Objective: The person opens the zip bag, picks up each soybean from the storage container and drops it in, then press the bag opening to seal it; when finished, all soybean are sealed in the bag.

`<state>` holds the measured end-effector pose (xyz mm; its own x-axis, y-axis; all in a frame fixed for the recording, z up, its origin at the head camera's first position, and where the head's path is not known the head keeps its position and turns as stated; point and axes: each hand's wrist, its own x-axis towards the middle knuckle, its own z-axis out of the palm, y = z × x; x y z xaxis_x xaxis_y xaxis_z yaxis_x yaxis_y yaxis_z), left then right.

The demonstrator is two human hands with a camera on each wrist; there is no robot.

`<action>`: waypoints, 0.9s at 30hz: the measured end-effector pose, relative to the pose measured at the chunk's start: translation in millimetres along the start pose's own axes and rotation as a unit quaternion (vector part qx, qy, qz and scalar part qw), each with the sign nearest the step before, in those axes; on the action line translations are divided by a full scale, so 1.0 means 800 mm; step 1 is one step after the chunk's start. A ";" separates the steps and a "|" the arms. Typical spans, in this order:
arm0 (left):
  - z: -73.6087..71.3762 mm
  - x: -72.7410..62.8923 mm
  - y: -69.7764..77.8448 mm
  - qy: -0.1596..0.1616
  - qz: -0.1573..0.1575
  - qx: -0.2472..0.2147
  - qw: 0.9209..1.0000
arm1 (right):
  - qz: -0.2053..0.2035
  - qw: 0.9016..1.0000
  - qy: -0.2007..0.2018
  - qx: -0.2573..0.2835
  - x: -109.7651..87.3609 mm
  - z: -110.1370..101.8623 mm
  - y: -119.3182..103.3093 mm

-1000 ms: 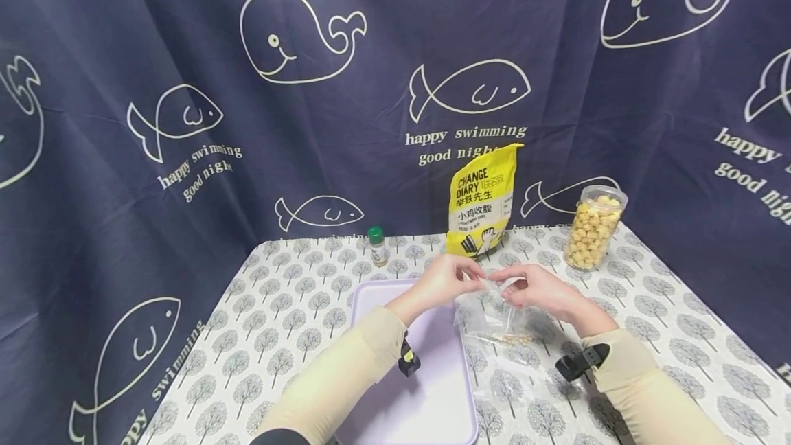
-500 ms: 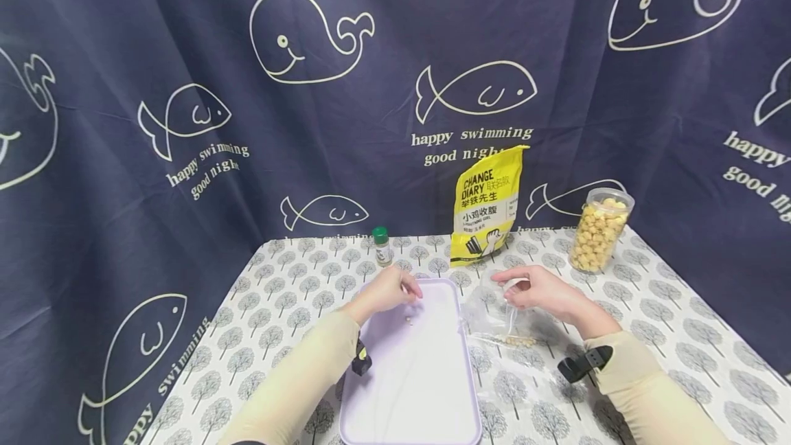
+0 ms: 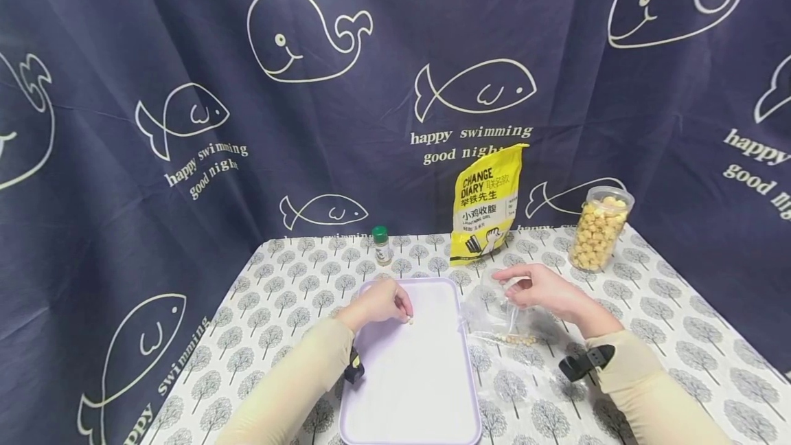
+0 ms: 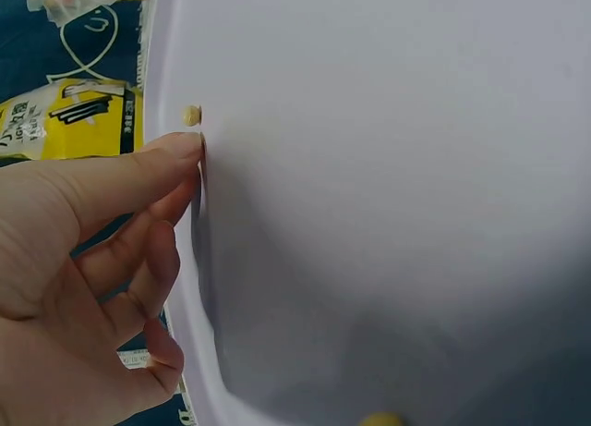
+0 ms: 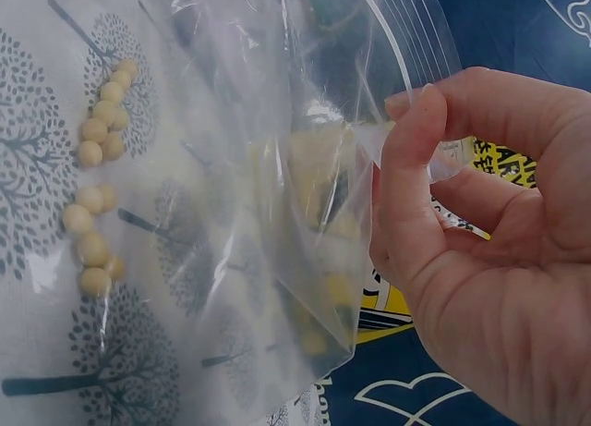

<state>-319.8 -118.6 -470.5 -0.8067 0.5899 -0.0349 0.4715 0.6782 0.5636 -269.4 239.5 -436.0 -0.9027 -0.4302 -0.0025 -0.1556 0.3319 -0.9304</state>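
My left hand (image 3: 380, 302) is over the far left part of a pale lilac tray (image 3: 408, 390). Its thumb and fingertips come together right beside a soybean (image 4: 191, 115); whether another bean sits between them is hidden. At the lower edge of the left wrist view lies a second soybean (image 4: 383, 419) on the tray. My right hand (image 3: 537, 288) pinches the top of a clear zip bag (image 5: 319, 186) near its seal strip, right of the tray. Several soybeans (image 5: 92, 250) line the bag's bottom.
Behind the tray stands a small jar with a green cap (image 3: 381, 247). A yellow snack bag (image 3: 487, 208) is upright at the back, and a clear tub of popcorn (image 3: 599, 232) is at the back right. A tree-print cloth (image 3: 272, 335) covers the table.
My left hand has left the zip bag, moving left over the tray, then down to a bean lying there. My right hand stays at the bag's top.
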 end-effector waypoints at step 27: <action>0.020 0.066 0.159 0.108 0.098 -0.083 0.986 | -0.012 1.000 0.001 0.003 -0.005 -0.002 0.002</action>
<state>-296.4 5.6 -413.8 -0.7716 0.5832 0.2541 0.5753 0.4693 0.6699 -266.4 243.2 -436.5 -0.8994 -0.4366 0.0211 -0.1753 0.3162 -0.9324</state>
